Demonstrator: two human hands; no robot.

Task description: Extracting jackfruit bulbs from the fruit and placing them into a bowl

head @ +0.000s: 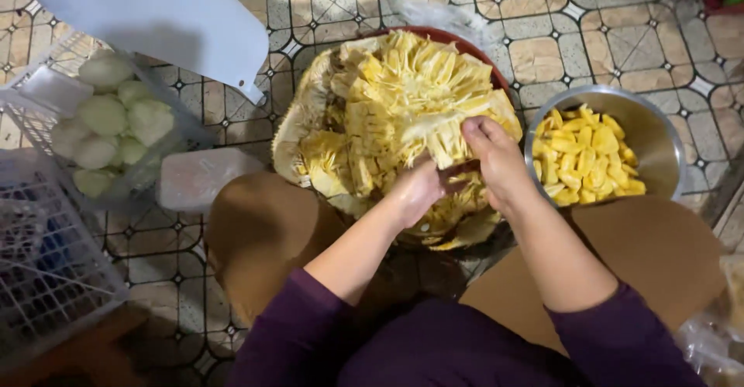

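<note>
A person sits low over a tiled floor (325, 0) with both knees spread wide. Between the knees lies a big cut-open jackfruit (387, 100) — yellow and stringy inside, with a pale rind along its left edge. It rests in a round reddish tray (465, 44) in the middle of the scene, and only a bit of the tray's rim shows at the far side.

The left hand (415, 193) is tucked down into the near part of the fruit. Its fingers are curled in and hidden by the yellow strands, so I cannot tell just what they grip. The right hand (496, 158) sits just beside it, a little farther away. Its fingers are bent and pinch a clump of the pale stringy flesh at the middle of the fruit. The two hands are close, almost touching.

To the right of the fruit stands a shiny metal bowl (659, 135) — it is filled with yellow fruit pieces (585, 158). On the left is a white wire basket (39, 271), and a clear bag of pale green round things (116, 120) lies on it. Near that bag, closer to the left knee, sits a small whitish box (201, 178). A big white sheet (155, 15) covers the far left corner.
</note>
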